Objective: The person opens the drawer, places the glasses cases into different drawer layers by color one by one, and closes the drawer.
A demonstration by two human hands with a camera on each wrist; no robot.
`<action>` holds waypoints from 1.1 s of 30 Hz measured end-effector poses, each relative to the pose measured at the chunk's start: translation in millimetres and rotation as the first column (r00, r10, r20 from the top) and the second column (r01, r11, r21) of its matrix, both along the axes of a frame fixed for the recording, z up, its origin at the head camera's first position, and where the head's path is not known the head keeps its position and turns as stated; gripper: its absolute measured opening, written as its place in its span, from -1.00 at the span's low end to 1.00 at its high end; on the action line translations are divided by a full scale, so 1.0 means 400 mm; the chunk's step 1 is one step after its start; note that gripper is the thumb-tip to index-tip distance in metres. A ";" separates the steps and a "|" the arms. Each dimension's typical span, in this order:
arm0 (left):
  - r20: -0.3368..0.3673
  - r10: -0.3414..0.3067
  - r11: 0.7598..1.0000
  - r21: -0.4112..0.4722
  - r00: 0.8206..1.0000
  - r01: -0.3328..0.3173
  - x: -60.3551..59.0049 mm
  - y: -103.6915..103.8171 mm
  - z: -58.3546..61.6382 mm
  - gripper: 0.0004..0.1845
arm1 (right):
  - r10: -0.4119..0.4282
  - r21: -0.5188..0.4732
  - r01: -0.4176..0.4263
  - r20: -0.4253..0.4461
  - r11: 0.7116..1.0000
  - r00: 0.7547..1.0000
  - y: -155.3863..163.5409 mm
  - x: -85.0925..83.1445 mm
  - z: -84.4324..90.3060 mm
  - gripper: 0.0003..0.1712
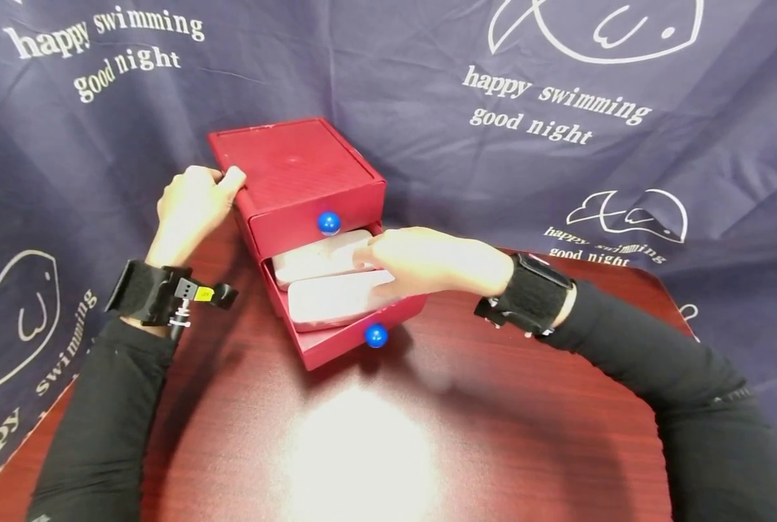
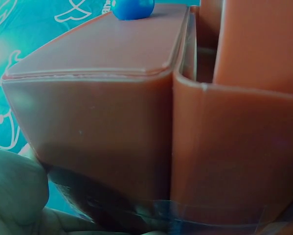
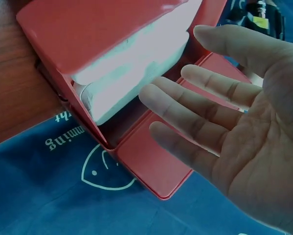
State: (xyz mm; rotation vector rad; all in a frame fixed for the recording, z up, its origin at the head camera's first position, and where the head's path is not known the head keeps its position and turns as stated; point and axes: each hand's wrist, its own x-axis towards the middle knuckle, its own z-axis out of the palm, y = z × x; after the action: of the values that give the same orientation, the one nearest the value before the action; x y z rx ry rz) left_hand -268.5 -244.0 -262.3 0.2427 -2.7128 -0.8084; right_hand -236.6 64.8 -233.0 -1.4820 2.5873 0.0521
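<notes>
On a dark wooden table (image 1: 362, 449), a red drawer box (image 1: 297, 170) stands with its lower drawer (image 1: 356, 337) pulled out, two white packs (image 1: 330, 297) inside. The right hand (image 1: 428, 261) reaches over them, fingers straight, holding nothing. Farther back, the left hand (image 1: 189, 206) grips the box's side, thumb on top.

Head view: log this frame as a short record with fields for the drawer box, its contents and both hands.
box: red two-drawer box on a dark wood table
upper drawer: shut, blue knob
lower drawer: pulled open, blue knob
contents: two white packs side by side
left hand: grips the box's back left corner
right hand: open, fingers straight, over the packs; contact unclear
</notes>
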 end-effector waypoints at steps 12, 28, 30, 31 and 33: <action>0.016 -0.001 1.000 -0.008 1.000 0.001 -0.005 0.001 0.002 -0.41 | 0.039 -0.223 -0.083 -0.195 0.971 0.980 0.064 0.068 -0.047 -0.67; 0.042 0.000 1.000 -0.009 0.999 0.001 -0.008 0.001 0.008 -0.42 | 0.168 -0.288 -0.409 -0.604 0.866 0.779 0.081 0.158 -0.161 -0.86; 0.040 -0.001 1.000 -0.008 0.999 0.002 -0.008 0.001 0.007 -0.42 | 0.188 -0.257 -0.427 -0.625 0.867 0.758 0.084 0.161 -0.179 -0.85; 0.040 -0.002 1.000 -0.007 0.999 0.003 -0.007 0.001 0.007 -0.42 | 0.200 -0.240 -0.434 -0.632 0.868 0.749 0.087 0.163 -0.188 -0.82; 0.040 -0.004 1.000 -0.006 0.999 0.004 -0.007 0.001 0.007 -0.42 | 0.224 -0.187 -0.443 -0.656 0.877 0.720 0.094 0.163 -0.207 -0.76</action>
State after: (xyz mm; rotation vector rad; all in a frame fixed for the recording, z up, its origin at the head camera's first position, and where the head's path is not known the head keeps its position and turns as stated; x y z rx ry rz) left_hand -271.2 -243.4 -259.5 0.2550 -2.7529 -0.8048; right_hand -171.2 102.2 -315.9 -2.4199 2.8487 0.1832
